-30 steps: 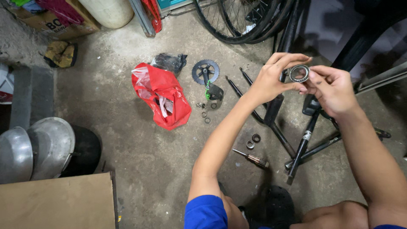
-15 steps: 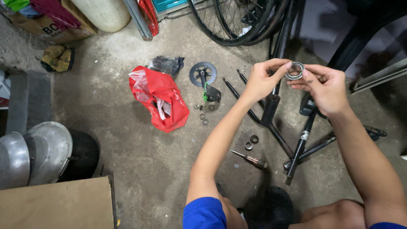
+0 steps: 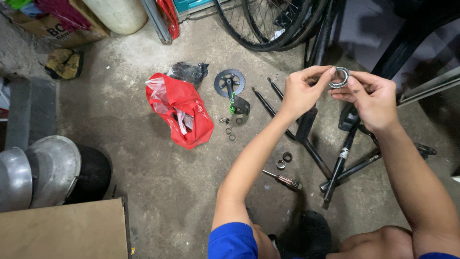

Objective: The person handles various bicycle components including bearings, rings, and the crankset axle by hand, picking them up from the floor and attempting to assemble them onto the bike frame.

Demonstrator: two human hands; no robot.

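Clearly, you held the small silver metal bearing ring point(image 3: 339, 76) up between both hands, well above the grey concrete floor point(image 3: 143, 172): your left hand point(image 3: 301, 91) pinched its near edge with thumb and fingertips, and your right hand point(image 3: 371, 98) closed on its far edge, so the two hands met at the ring and its open centre faced you, seemingly for a look at it. Taking the ring as the landmark, the black toothed chainring with its crank arm point(image 3: 230, 86) lay on the floor to its left, and the crumpled red plastic bag point(image 3: 182, 112) farther left still. Below the ring, the black metal bicycle frame tubes point(image 3: 335, 163) crossed under your forearms, with two small dark rings point(image 3: 283, 160) and a screwdriver with a ridged handle point(image 3: 285, 180) beside them. Above the ring stood the spoked bicycle wheels point(image 3: 268, 24), hemming that side; the widest bare stretch of floor lay lower left of it, past the bag.
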